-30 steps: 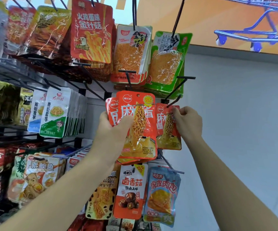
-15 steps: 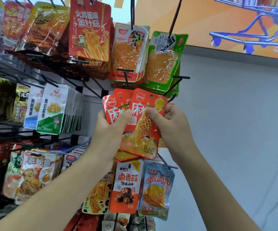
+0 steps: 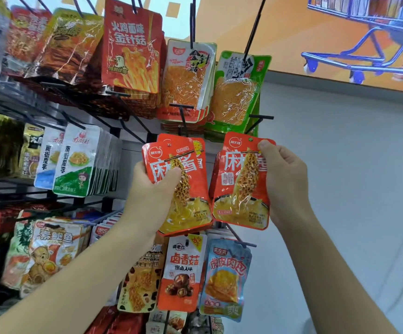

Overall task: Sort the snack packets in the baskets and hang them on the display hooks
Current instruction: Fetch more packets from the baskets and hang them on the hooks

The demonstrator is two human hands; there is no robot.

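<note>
One upright red packet [image 3: 241,189], pinched in my right hand [image 3: 285,182], sits just below the hook [image 3: 256,121]; my left hand [image 3: 152,189] grips the spare stack [image 3: 188,201].

Over on the right, a plain grey wall [image 3: 340,189] fills the view, smooth and evenly lit. Above it runs a slightly darker grey strip [image 3: 340,88], sloping down to the right in this wide-angle shot. Higher still an orange mural [image 3: 280,25] takes over, and there's a blue shopping cart [image 3: 376,39] drawn on it, its wheels just above the strip. Top centre, the mural turns pale blue [image 3: 176,27] with a small orange square [image 3: 172,9]. On the left, a black wire rack [image 3: 14,186] stands in tiers.
</note>
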